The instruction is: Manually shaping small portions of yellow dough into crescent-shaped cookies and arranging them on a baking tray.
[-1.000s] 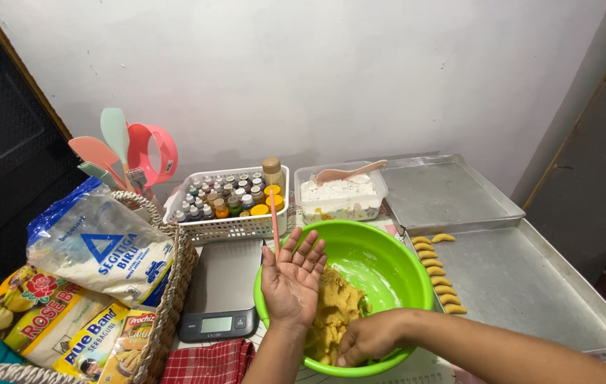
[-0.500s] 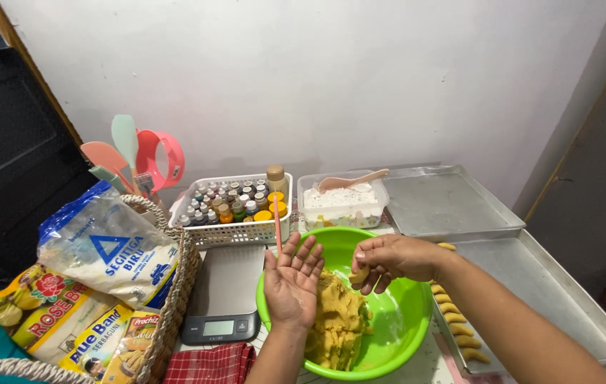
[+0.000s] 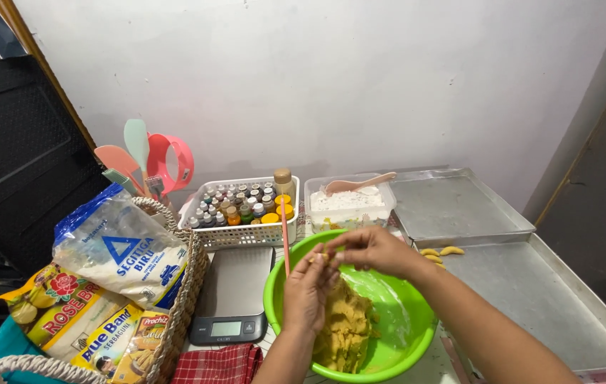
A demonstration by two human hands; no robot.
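A bright green bowl (image 3: 408, 333) holds a mound of yellow dough (image 3: 345, 328). Above the bowl, my left hand (image 3: 308, 291) is raised with its fingers up. My right hand (image 3: 372, 249) meets it at the fingertips, and together they pinch a small piece of dough (image 3: 323, 257). To the right lies a large metal baking tray (image 3: 551, 299) with a few small curved dough pieces (image 3: 439, 252) at its near-left corner.
A digital kitchen scale (image 3: 233, 293) sits left of the bowl. Behind stand a white basket of small bottles (image 3: 240, 206), a clear tub of flour with a spoon (image 3: 349, 202) and a second tray (image 3: 452, 205). A wicker basket with flour bags (image 3: 114, 270) is at left.
My right hand rose out of the bowl with a bit of dough and came across to my left hand's fingertips. The view shifted, hiding most of the shaped pieces on the tray.
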